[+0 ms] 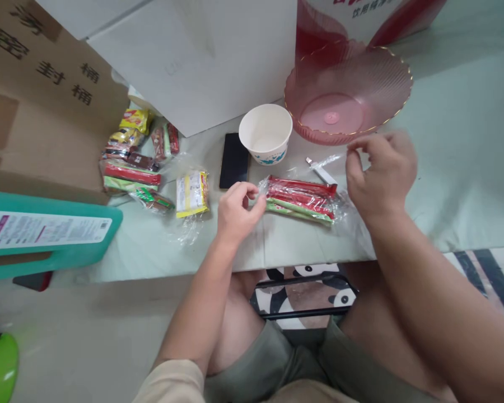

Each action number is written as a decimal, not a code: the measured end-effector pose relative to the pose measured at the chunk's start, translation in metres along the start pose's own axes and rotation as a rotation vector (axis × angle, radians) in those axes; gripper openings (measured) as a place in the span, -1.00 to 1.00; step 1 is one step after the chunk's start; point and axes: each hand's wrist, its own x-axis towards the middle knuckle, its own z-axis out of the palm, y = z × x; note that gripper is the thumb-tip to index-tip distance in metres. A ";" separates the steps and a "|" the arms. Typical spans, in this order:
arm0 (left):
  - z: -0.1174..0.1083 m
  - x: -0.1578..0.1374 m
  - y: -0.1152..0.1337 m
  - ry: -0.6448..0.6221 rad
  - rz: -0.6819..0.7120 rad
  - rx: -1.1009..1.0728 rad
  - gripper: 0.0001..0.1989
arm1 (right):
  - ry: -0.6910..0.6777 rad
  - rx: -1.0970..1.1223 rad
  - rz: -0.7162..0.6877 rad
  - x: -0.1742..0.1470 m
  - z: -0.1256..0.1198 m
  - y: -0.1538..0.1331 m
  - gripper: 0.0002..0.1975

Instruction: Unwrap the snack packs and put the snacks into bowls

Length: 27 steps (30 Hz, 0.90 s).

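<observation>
Several red and green stick-shaped snack packets lie in a clear plastic bag on the cloth in front of me. My left hand pinches the bag's left end between thumb and fingers. To the right, my right hand is raised above the bag, slightly blurred, with thumb and forefinger curled together. A thin transparent strip seems to reach toward its fingertips, but what they hold is unclear. A small white cutter-like tool rests just behind the packets. Beyond stands a white paper cup.
A black phone lies beside the cup. A pink ribbed bowl is at the back right. At left are a yellow packet, a pile of wrapped snacks, a cardboard box and a teal box. A white box stands behind.
</observation>
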 end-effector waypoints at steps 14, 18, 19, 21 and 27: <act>0.029 0.025 0.006 -0.067 -0.105 0.115 -0.94 | -0.250 0.077 -0.435 -0.051 0.019 -0.044 -0.72; 0.023 0.029 0.010 -0.014 -0.115 0.092 -0.86 | -0.340 0.165 -0.503 -0.046 0.022 -0.034 -0.77; 0.022 0.030 0.011 -0.004 -0.116 0.067 -0.86 | -0.348 0.199 -0.522 -0.045 0.023 -0.032 -0.84; 0.018 0.031 0.012 -0.032 -0.121 -0.022 -0.85 | -0.346 0.265 -0.561 -0.044 0.024 -0.031 -0.87; 0.006 0.031 0.009 -0.214 -0.308 -0.168 -0.76 | -0.311 0.315 -0.818 -0.048 0.014 -0.035 -0.81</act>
